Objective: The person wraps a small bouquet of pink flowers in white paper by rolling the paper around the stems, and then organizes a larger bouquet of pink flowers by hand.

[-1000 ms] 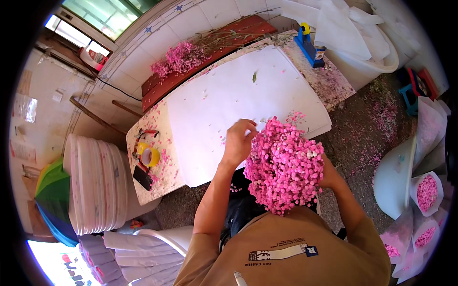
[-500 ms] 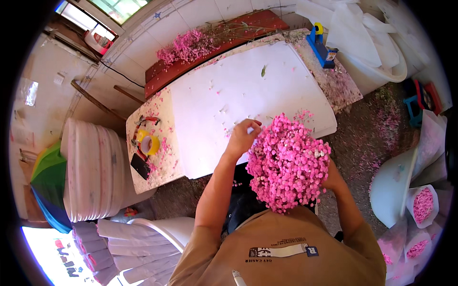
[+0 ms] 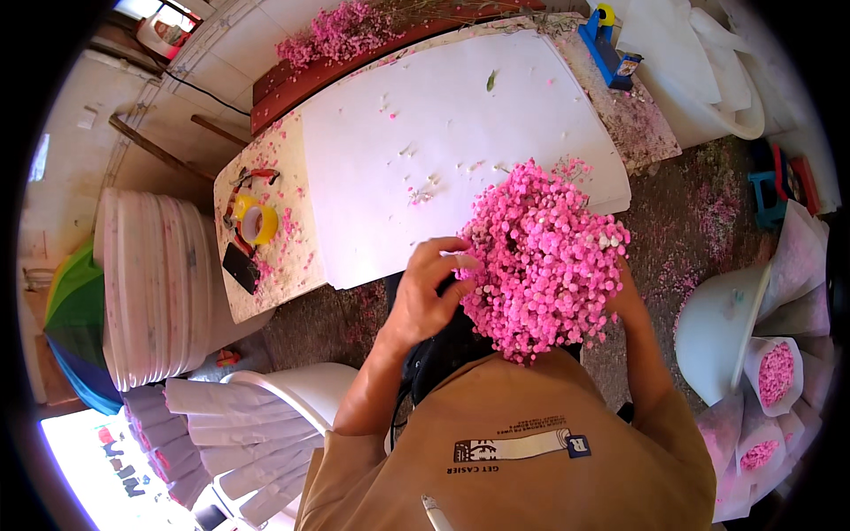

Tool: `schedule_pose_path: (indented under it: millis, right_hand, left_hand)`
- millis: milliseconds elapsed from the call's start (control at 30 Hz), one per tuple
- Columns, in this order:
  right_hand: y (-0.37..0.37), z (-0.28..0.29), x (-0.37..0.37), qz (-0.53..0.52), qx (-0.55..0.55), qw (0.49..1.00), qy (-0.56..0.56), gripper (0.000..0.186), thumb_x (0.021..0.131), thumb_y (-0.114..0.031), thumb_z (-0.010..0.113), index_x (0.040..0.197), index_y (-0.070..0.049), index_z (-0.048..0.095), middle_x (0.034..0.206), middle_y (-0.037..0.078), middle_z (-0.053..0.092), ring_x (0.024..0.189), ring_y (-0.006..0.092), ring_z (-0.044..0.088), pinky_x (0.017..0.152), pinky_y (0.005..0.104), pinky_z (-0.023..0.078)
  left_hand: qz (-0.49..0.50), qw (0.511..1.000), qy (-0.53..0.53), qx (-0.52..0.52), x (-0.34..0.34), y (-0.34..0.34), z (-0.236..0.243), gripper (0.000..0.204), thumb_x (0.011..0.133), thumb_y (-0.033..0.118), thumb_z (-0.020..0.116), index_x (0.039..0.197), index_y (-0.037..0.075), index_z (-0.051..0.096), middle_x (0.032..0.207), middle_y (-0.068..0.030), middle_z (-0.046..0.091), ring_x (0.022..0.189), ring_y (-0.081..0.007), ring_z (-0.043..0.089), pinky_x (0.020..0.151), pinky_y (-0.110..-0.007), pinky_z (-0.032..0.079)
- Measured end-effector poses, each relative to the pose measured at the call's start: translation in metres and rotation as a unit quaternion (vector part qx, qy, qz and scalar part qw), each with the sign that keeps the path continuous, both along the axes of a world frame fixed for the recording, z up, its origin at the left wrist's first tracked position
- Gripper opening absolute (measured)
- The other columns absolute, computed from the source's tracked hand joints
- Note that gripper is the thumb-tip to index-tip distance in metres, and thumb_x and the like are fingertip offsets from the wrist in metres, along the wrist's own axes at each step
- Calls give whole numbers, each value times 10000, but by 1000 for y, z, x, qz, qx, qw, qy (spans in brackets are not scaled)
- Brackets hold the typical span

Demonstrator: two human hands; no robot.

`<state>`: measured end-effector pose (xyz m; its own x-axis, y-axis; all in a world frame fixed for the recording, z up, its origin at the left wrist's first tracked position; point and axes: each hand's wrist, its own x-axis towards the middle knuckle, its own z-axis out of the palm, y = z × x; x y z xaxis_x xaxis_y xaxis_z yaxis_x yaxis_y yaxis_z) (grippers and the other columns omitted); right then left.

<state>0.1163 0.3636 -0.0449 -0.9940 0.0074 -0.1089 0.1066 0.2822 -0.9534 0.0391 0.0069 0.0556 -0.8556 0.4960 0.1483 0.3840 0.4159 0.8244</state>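
Observation:
A large bunch of small pink flowers hangs over the table's near edge, in front of my body. My right hand grips it from the right, its fingers mostly hidden behind the blooms. At the bunch's left side, my left hand has loosely bent, parted fingers touching the outer flowers. Beyond them, white paper sheets lie on the table, scattered with petals and a green leaf. At the table's left end are red-handled cutters, a yellow tape roll and a dark phone.
A red board with loose flowers and a blue tape dispenser are at the back. Stacked pale tubs stand left, wrapping paper lower left. A pale tub and wrapped bouquets are right, beside blue stools.
My left hand has drawn down and toward me, its fingers now at the bunch's left side. The bunch has shifted right. The table sits higher in the picture as the view moved.

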Motion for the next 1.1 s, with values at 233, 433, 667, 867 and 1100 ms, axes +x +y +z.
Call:
schedule_pose_path:
  millis: [233, 433, 667, 867, 1100]
  right_hand:
    - [0, -4, 3, -20, -86, 996, 2, 818, 781, -157, 873, 1488, -8, 489, 1458, 122, 594, 1328, 219, 555, 1147, 393, 413]
    - [5, -9, 4, -2, -124, 992, -9, 826, 774, -147, 872, 1492, -10, 488, 1463, 118, 592, 1322, 217, 559, 1144, 390, 417]
    - [2, -6, 1, -1, -106, 994, -3, 817, 765, -150, 881, 1476, -5, 505, 1448, 121, 603, 1310, 213, 566, 1137, 385, 423]
    - [0, 0, 0, -5, -141, 990, 1, 841, 762, -153, 888, 1488, -5, 490, 1454, 123, 596, 1316, 211, 562, 1142, 386, 419]
    - [-7, 12, -1, -4, -134, 991, 9, 803, 795, -123, 859, 1496, -10, 482, 1459, 124, 593, 1318, 212, 563, 1143, 388, 420]
  left_hand:
    - [-2, 995, 102, 12, 9, 6, -28, 171, 805, -11, 754, 952, 51, 694, 1222, -149, 647, 1129, -338, 609, 934, -407, 496]
    - [235, 971, 36, 36, 14, -2, -24, 112, 895, 19, 681, 1005, 24, 665, 1125, -120, 674, 999, -282, 656, 870, -393, 495]
    - [87, 978, 143, -123, 45, 18, -11, 175, 819, 111, 800, 979, 97, 731, 1127, -95, 687, 1045, -309, 627, 853, -411, 452]
    - [201, 973, 116, 7, 29, 3, -27, 211, 825, 19, 746, 1026, 56, 693, 1159, -153, 672, 1092, -341, 632, 934, -448, 480]
    - [105, 976, 130, -138, 50, 14, -6, 221, 809, 135, 809, 1000, 73, 717, 1289, -143, 642, 1207, -348, 591, 1005, -474, 440]
